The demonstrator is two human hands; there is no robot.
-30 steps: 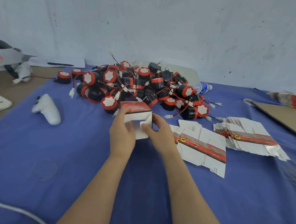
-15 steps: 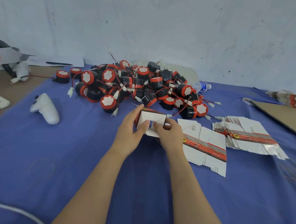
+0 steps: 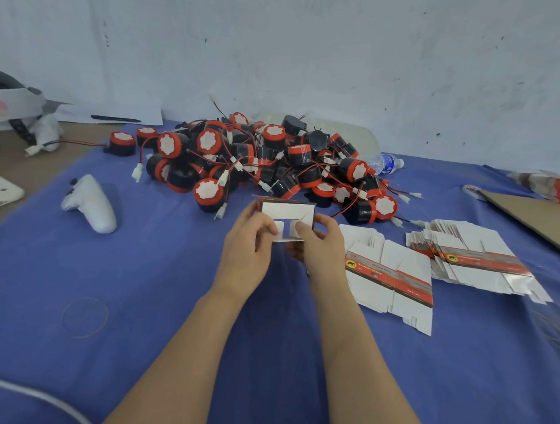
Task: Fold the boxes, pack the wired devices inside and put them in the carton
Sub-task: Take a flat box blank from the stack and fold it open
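**Blue-clothed bench [image 3: 168, 303] under a scuffed white wall [image 3: 314, 50]: two hands on one box**

The bench runs back to the wall. Its blue cloth ends on the left in a slanting edge, with bare brown top beyond.

The left hand [image 3: 246, 252] and right hand [image 3: 322, 247] hold a single small box [image 3: 288, 214] between them, raised just in front of the pile of wired devices [image 3: 275, 165]. The fingers [image 3: 303, 229] of both hands curl round the box's sides, and both thumbs press on its white end flaps, which face the camera. Red and black print shows along its top edge.

Counted:
- One box is in hand.
- Two fanned stacks of flat box blanks lie on the cloth, the nearer stack [image 3: 392, 277] just beside the right wrist and the farther stack [image 3: 472, 256] behind it.
- A third bundle [image 3: 548, 190] lies at the far right.
- The devices, black with red rims and red-black leads, are too many and too tangled to count. Two stand apart at the pile's left.

A brown cardboard panel [image 3: 540, 221] juts in from the right edge. Whether it belongs to the carton cannot be told.

There is also one white controller [image 3: 90, 205] and one water bottle [image 3: 386, 162]. Open cloth lies between the controller and the left forearm. A white cable [image 3: 31, 396] crosses the near left corner.
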